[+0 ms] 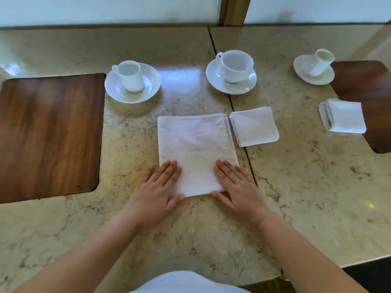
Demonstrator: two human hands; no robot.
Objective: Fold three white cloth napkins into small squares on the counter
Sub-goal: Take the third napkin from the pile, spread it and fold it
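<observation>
On the marbled surface [296, 187] lie three white napkins: a large partly folded napkin [194, 149] in the middle, a small folded square [255, 126] just right of it, and another folded square [344, 116] far right, overlapping one of two wooden inlays [50, 132]. Three cups on saucers [132, 81] stand along the far side. The left hand [157, 190] and right hand [237, 187] lie flat with fingers extended, apart from each other, pressing the large napkin's near corners.

Left hand [157, 187] and right hand [234, 185] lying flat, pressing near corners of half-folded napkin [195, 149] at frame centre on counter [306, 187]; two folded napkins [255, 126] sitting right.
</observation>
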